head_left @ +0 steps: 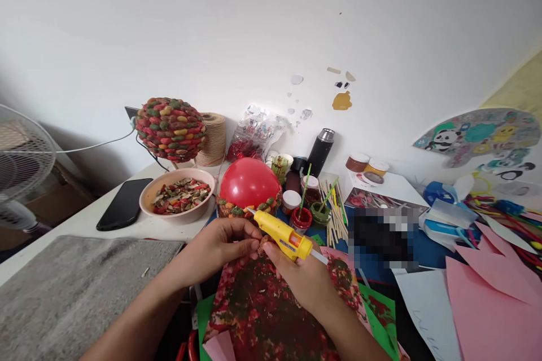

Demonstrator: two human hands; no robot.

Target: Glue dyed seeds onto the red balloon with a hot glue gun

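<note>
My left hand (235, 242) and my right hand (302, 279) meet at the middle, pinching a small brown, rough-skinned shell piece (265, 245) between their fingertips. A yellow glue gun (283, 233) lies in my right hand, its nozzle pointing up and left. Just beyond the hands stands a red balloon (249, 180), ringed around its lower part with red, green, orange and brown painted shells (237, 211). Below the hands lies a paint-stained pink sheet (271, 316). My left palm is partly hidden from view.
A pink bowl (146, 203) of coloured shells and a black phone (124, 203) sit left. Behind are a shell-covered ball (171, 130), twine spool (213, 138) and black flask (322, 152). Paint jars (300, 217), wooden sticks (336, 220) and pink paper (491, 304) lie right.
</note>
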